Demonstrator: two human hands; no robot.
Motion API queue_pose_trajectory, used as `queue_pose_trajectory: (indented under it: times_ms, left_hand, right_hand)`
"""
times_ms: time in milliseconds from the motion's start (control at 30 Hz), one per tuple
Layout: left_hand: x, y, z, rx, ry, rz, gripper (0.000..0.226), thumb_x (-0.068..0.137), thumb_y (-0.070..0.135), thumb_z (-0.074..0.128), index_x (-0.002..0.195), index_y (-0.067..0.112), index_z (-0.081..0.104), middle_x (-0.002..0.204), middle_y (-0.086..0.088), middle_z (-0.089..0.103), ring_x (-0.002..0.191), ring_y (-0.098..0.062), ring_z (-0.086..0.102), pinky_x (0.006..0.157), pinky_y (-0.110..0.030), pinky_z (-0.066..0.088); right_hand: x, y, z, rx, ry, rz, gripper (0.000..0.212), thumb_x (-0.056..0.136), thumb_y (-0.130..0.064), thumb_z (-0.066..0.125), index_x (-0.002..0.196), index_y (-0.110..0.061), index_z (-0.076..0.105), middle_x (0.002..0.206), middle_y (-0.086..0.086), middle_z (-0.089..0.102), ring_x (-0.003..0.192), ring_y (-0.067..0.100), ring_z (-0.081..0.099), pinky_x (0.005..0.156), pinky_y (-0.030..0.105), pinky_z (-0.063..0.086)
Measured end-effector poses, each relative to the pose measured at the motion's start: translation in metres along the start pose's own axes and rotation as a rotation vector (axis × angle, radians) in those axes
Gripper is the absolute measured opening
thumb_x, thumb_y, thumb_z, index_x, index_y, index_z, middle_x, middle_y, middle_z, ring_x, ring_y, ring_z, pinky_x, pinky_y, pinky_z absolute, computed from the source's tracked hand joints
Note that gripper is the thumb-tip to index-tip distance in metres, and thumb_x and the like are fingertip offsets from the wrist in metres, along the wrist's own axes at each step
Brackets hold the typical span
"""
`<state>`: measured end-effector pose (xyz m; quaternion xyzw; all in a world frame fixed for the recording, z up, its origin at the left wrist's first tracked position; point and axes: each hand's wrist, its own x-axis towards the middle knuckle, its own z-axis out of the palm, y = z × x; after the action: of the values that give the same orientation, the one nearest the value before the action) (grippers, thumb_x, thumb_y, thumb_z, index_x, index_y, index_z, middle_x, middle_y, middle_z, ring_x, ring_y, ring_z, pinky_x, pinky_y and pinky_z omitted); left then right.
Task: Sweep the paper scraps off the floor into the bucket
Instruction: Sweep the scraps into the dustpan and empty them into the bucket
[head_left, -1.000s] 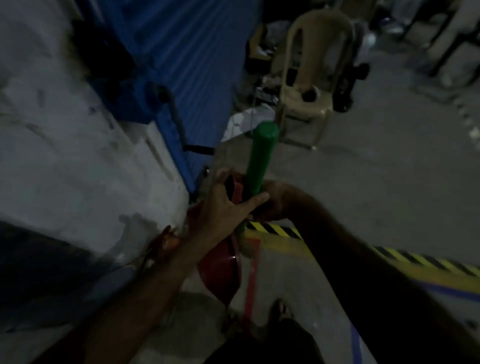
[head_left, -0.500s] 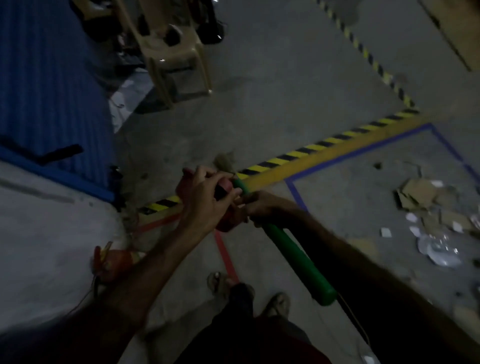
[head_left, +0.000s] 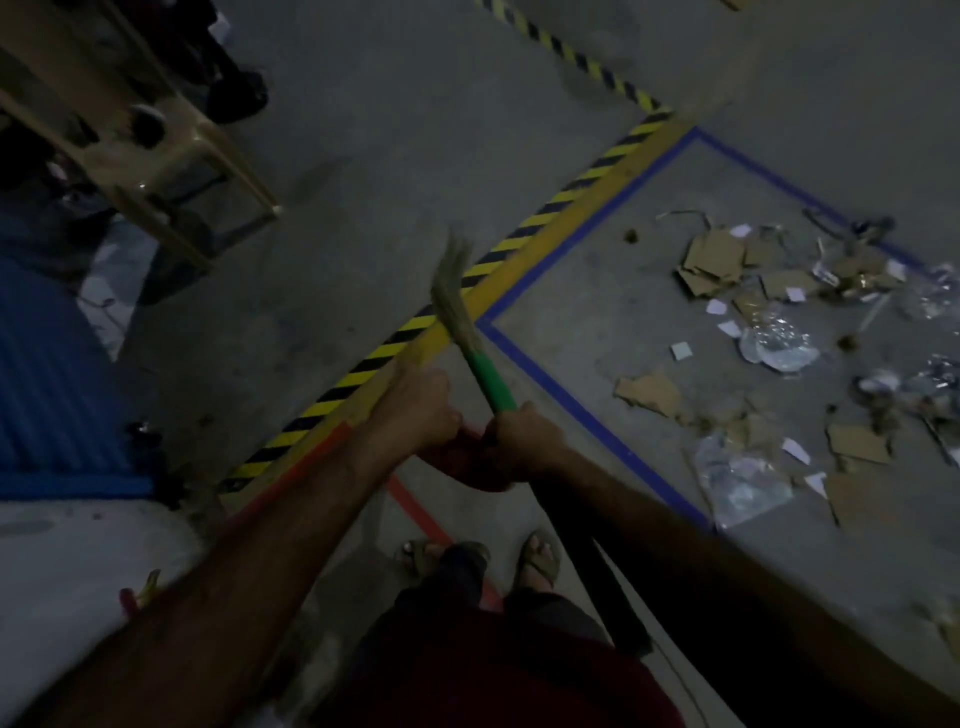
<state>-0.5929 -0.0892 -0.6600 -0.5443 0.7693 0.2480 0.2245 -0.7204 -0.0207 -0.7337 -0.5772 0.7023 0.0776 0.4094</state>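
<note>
Head view: we see the right hand (head_left: 524, 441) curled round the green handle of a broom (head_left: 470, 332), bristles raised and pointing away, above the striped tape (head_left: 519, 234). The left hand (head_left: 423, 410) grips a red object (head_left: 467, 462), just beside the right; what it is we cannot tell. Scraps (head_left: 769, 322) of paper, cardboard and clear plastic lie on the floor (head_left: 389, 156) inside the blue tape (head_left: 582, 410), right of the hands. A chair (head_left: 156, 156) stands upper left.

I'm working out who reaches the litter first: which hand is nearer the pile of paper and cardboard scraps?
Right. The right hand, gripping the green broom handle, is on the side toward the scraps; the left hand sits farther away.
</note>
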Motion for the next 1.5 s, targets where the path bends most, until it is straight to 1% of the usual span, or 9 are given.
queue_pose_trajectory:
  times_ms: [167, 267, 433, 600, 800, 933, 1233, 1400, 1500]
  left_hand:
    - [0.024, 0.085, 0.015, 0.106, -0.415, 0.024, 0.042, 0.103, 0.018, 0.049, 0.142, 0.003, 0.047, 0.140, -0.016, 0.053, 0.123, -0.036, 0.056, 0.101, -0.042, 0.047]
    - [0.036, 0.100, 0.033, 0.181, -0.267, 0.009, 0.044, 0.099, 0.019, 0.056, 0.141, 0.008, 0.049, 0.137, -0.013, 0.056, 0.125, -0.033, 0.055, 0.098, -0.037, 0.045]
    - [0.068, 0.093, 0.071, 0.409, -0.096, 0.282, 0.060, 0.101, 0.024, 0.045, 0.154, 0.010, 0.019, 0.120, -0.013, 0.062, 0.104, -0.033, 0.060, 0.069, -0.033, 0.038]
    - [0.095, 0.075, 0.083, 0.383, 0.116, 0.585, 0.041, 0.090, 0.030, 0.033, 0.110, 0.004, 0.058, 0.076, -0.018, 0.063, 0.064, -0.035, 0.062, 0.063, -0.042, 0.052]
    - [0.149, 0.046, 0.074, 0.340, 0.027, 0.652, 0.034, 0.083, 0.017, 0.036, 0.098, -0.007, 0.055, 0.058, -0.015, 0.053, 0.042, -0.031, 0.050, 0.040, -0.029, 0.038]
    - [0.164, 0.049, 0.033, 0.333, 0.142, 0.712, 0.007, 0.083, 0.012, 0.051, 0.084, 0.009, 0.057, 0.065, -0.006, 0.048, 0.055, -0.024, 0.047, 0.051, -0.032, 0.033]
    - [0.226, 0.025, 0.032, 0.382, 0.138, 0.781, 0.012, 0.087, 0.008, 0.052, 0.098, 0.013, 0.053, 0.077, -0.005, 0.051, 0.059, -0.023, 0.045, 0.051, -0.031, 0.022]
    - [0.244, 0.031, 0.043, 0.472, 0.081, 0.811, 0.034, 0.083, 0.003, 0.052, 0.116, 0.011, 0.047, 0.080, -0.006, 0.049, 0.059, -0.019, 0.047, 0.046, -0.029, 0.032]
    - [0.254, 0.039, 0.050, 0.519, 0.069, 0.814, 0.023, 0.083, 0.004, 0.053, 0.105, 0.010, 0.052, 0.076, -0.013, 0.056, 0.049, -0.024, 0.043, 0.046, -0.028, 0.025]
  right_hand:
    - [-0.027, 0.050, -0.010, 0.053, 0.088, 0.056, 0.035, 0.093, -0.032, 0.063, 0.121, -0.011, 0.060, 0.122, 0.017, 0.050, 0.097, 0.034, 0.059, 0.082, 0.045, 0.054]
    - [-0.036, 0.081, -0.012, 0.005, 0.142, 0.051, 0.044, 0.094, -0.045, 0.060, 0.123, -0.011, 0.063, 0.116, 0.014, 0.049, 0.082, 0.024, 0.053, 0.069, 0.034, 0.050]
    - [-0.040, 0.141, 0.000, 0.280, 0.276, 0.073, 0.064, 0.097, -0.051, 0.052, 0.151, -0.021, 0.034, 0.128, 0.022, 0.053, 0.110, 0.038, 0.057, 0.084, 0.040, 0.049]
    - [-0.034, 0.180, 0.015, 0.433, 0.361, 0.327, 0.056, 0.102, -0.046, 0.039, 0.144, -0.011, 0.030, 0.114, 0.019, 0.060, 0.089, 0.035, 0.061, 0.072, 0.044, 0.053]
    - [-0.022, 0.173, 0.021, 0.550, 0.407, 0.575, 0.049, 0.091, -0.038, 0.056, 0.125, -0.008, 0.038, 0.102, 0.014, 0.061, 0.080, 0.030, 0.060, 0.065, 0.040, 0.050]
    - [-0.014, 0.159, 0.033, 0.567, 0.428, 0.656, 0.062, 0.099, -0.048, 0.048, 0.147, -0.014, 0.029, 0.118, 0.008, 0.061, 0.096, 0.029, 0.063, 0.075, 0.039, 0.051]
    - [0.014, 0.130, 0.058, 0.673, 0.501, 0.855, 0.061, 0.100, -0.046, 0.046, 0.151, -0.020, 0.023, 0.106, 0.004, 0.057, 0.086, 0.027, 0.063, 0.066, 0.035, 0.045]
    - [0.022, 0.131, 0.075, 0.715, 0.545, 0.964, 0.029, 0.097, -0.033, 0.052, 0.115, -0.012, 0.045, 0.106, 0.010, 0.059, 0.085, 0.028, 0.060, 0.069, 0.037, 0.048]
    - [0.018, 0.139, 0.088, 0.761, 0.568, 0.986, 0.037, 0.094, -0.032, 0.051, 0.123, -0.011, 0.042, 0.106, 0.012, 0.054, 0.086, 0.034, 0.061, 0.068, 0.039, 0.046]
